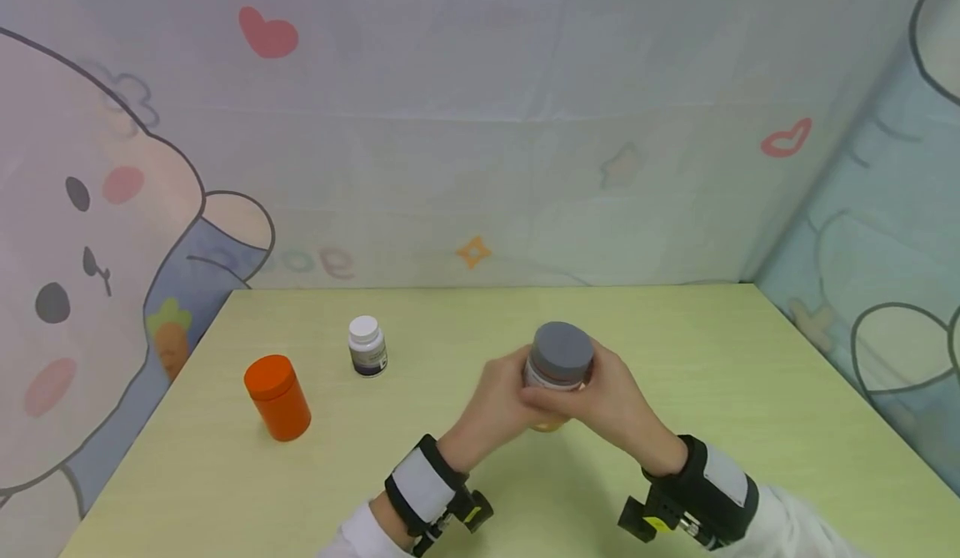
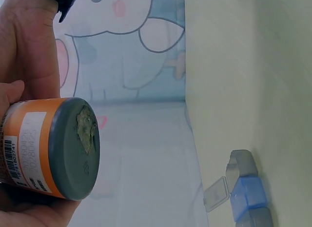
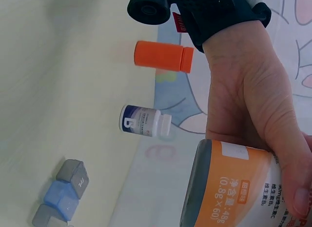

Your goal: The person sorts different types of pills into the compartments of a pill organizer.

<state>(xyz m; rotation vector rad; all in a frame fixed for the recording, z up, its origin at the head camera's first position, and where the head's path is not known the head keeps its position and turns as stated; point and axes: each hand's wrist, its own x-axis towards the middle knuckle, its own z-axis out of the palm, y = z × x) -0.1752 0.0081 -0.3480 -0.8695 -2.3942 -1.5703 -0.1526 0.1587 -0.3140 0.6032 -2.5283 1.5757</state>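
Note:
Both hands grip a supplement bottle with a grey lid and an orange-and-white label, raised above the table. My left hand wraps its left side and my right hand its right side, thumbs toward me. The lid faces up in the head view. In the left wrist view the bottle shows a barcode and a dark grey base with a rough torn patch. The right wrist view shows printed text on the bottle. The hands hide much of its body.
An orange bottle and a small white bottle stand on the left of the yellowish table. Farther off, hidden in the head view, lies a grey-and-blue pill box, one clear lid raised. A printed cloth hangs behind.

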